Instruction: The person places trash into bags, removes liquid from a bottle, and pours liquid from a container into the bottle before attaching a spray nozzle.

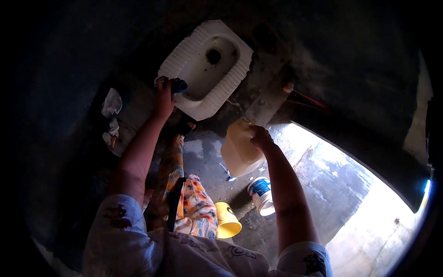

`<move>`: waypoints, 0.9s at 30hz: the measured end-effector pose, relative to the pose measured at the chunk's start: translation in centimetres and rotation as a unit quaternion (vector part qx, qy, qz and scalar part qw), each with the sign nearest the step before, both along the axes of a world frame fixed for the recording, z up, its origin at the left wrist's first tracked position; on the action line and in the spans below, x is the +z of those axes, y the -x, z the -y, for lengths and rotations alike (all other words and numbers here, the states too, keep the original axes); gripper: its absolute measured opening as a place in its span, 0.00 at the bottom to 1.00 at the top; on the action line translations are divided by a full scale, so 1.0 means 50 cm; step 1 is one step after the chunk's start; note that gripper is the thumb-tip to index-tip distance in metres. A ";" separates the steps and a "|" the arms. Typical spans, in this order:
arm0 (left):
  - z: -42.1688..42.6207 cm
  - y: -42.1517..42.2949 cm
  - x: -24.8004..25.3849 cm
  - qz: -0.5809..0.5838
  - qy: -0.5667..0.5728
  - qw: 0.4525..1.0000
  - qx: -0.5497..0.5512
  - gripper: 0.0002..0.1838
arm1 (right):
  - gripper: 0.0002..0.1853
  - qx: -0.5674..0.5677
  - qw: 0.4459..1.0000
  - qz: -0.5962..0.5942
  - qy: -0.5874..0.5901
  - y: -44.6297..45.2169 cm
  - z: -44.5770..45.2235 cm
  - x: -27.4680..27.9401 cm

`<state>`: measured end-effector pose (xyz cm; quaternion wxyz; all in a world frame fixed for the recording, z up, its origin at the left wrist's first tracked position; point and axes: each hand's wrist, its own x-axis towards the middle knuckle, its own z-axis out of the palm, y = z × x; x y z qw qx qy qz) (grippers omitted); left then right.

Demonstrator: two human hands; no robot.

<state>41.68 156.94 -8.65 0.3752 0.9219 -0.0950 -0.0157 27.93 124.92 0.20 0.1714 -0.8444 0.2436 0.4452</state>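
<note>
My left hand [164, 96] is closed round a small dark bottle [180, 86], whose blue-black end points right over the near edge of the squat toilet [196, 105]. The white ceramic pan has ribbed foot rests and a dark drain hole at its far end, with dark specks inside. Lower right, my right hand [262, 137] grips the handle of a pale yellowish plastic jerrycan [237, 150]. The can hangs tilted above the floor, to the near right of the pan. Its content cannot be made out.
Near my legs stand a yellow bucket [229, 226] and a white tub with a blue label [261, 196]. Crumpled white pieces [111, 103] lie at the left. A dark door-like panel [364, 143] borders the sunlit floor [341, 198] on the right.
</note>
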 end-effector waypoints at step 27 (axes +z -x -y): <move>0.043 0.013 0.031 0.040 -0.017 0.999 -0.006 0.22 | 0.29 0.185 0.977 0.104 0.001 -0.217 -0.124 0.062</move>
